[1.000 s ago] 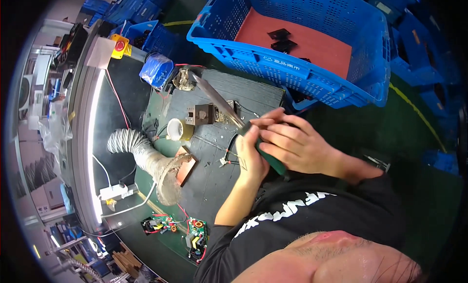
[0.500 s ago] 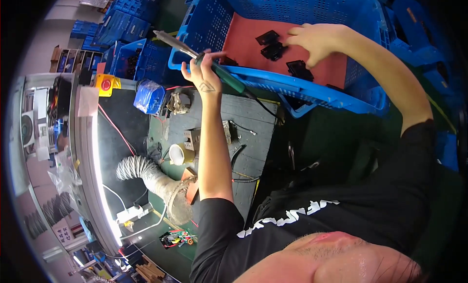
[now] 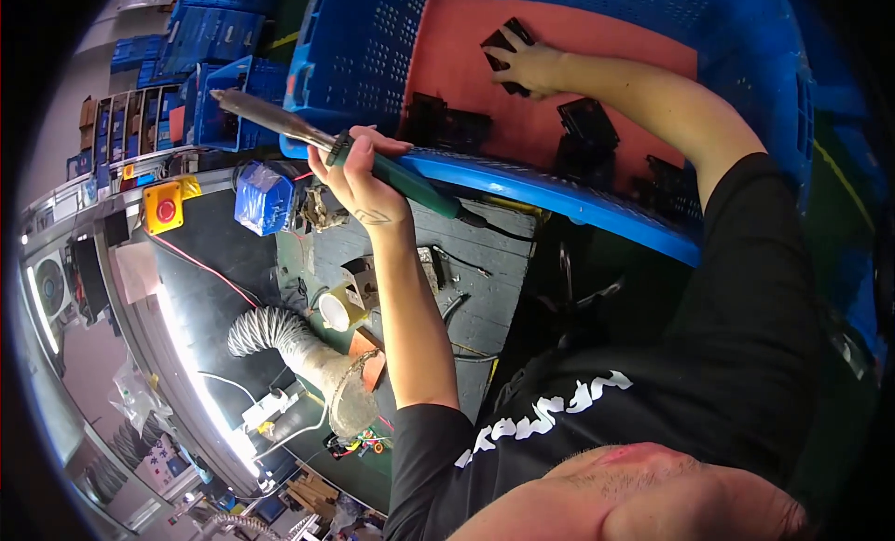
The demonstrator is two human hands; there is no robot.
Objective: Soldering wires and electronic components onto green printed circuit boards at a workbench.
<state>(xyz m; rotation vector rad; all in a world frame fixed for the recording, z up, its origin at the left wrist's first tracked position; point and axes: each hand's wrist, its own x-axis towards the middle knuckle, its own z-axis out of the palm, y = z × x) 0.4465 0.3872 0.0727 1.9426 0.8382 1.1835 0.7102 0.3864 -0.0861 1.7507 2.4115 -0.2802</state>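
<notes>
My left hand [image 3: 365, 182] is closed around the green handle of a soldering iron [image 3: 415, 188], whose thick metal tip points to the far left, over the near left corner of a blue plastic crate [image 3: 550, 194]. My right hand [image 3: 533, 70] reaches down into the crate, with its fingers curled over a black plastic part [image 3: 513, 32] on a pink liner sheet [image 3: 634, 48]. Nearer in the crate lie more black parts [image 3: 589, 123]. The undersides of my right fingers are hidden.
Left of the crate a grey workbench [image 3: 480, 303] carries a yellow-white roll [image 3: 337, 310], a flexible duct [image 3: 322, 364] and a blue container [image 3: 261, 198]. A red emergency button on a yellow box [image 3: 164, 208] sits farther left. The iron's cable [image 3: 508, 233] trails over the bench.
My right hand has moved left and farther into the crate, onto a black part. The view has shifted, so the crate looks larger. My left hand still holds the soldering iron.
</notes>
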